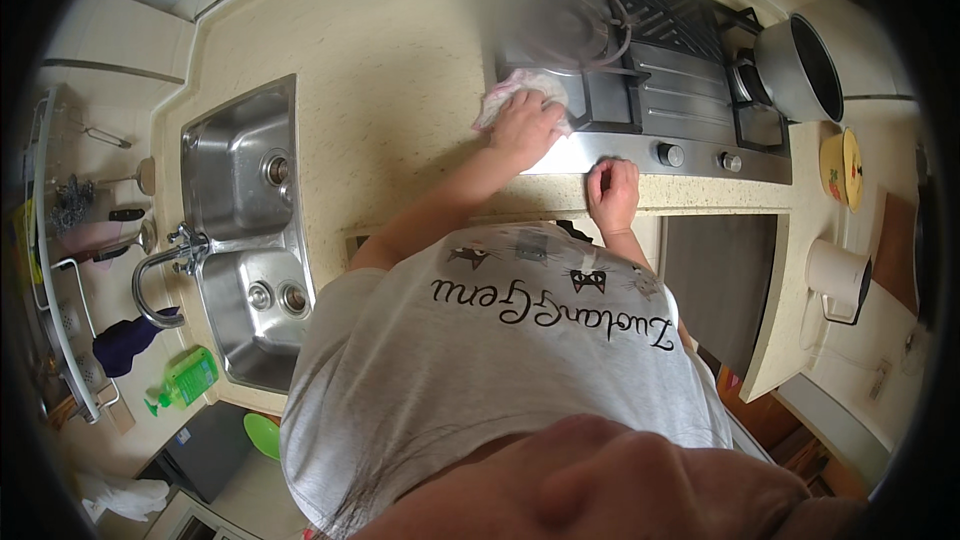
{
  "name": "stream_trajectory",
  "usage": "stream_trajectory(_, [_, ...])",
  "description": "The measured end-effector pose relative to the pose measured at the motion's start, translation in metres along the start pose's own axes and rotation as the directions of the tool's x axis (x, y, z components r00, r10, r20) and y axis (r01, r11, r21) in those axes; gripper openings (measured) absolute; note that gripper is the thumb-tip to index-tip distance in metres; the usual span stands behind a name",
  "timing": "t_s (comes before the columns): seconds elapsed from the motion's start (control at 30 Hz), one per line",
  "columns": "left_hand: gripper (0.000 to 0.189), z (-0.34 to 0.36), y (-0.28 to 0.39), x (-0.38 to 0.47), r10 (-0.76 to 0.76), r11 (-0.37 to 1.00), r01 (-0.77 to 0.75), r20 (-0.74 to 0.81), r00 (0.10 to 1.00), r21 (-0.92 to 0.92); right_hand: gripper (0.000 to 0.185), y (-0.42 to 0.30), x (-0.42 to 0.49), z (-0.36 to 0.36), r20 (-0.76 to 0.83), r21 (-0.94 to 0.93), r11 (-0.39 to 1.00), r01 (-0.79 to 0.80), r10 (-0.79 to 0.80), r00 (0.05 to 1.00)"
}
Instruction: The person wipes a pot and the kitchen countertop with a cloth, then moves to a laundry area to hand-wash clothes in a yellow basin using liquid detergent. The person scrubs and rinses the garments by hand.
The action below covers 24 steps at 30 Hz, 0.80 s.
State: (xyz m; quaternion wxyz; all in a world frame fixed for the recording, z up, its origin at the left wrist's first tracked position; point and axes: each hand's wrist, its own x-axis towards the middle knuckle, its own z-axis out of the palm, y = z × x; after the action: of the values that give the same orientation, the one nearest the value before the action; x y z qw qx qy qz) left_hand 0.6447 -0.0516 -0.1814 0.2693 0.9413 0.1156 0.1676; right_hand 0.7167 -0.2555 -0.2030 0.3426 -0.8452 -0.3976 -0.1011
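Note:
My left hand is pressed down on a crumpled white and pink cloth, its fingers bent over it. The cloth lies at the near left corner of a stainless steel gas cooktop, partly over the counter edge. Close by is the black pan support of the left burner. My right hand rests loosely curled at the cooktop's front edge, left of two control knobs. Nothing shows inside its fingers.
A deep grey pot stands on the right burner. To the left are a double steel sink with a faucet and a green soap bottle. A yellow lidded pot and a white electric kettle stand on the right counter.

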Motion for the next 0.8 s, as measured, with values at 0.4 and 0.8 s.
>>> stream_trajectory(0.4, [0.027,-0.06,-0.049,-0.084,0.106,0.992,-0.1,0.088,0.99,-0.074,0.011,-0.001,-0.001,0.003,-0.006,-0.014,1.0,-0.001,0.001,1.0])
stream_trajectory(0.8, [0.045,-0.063,-0.111,-0.013,-0.036,0.983,0.033,0.013,0.999,0.183,0.01,-0.01,0.003,0.003,0.008,-0.067,0.998,0.003,-0.003,1.0])
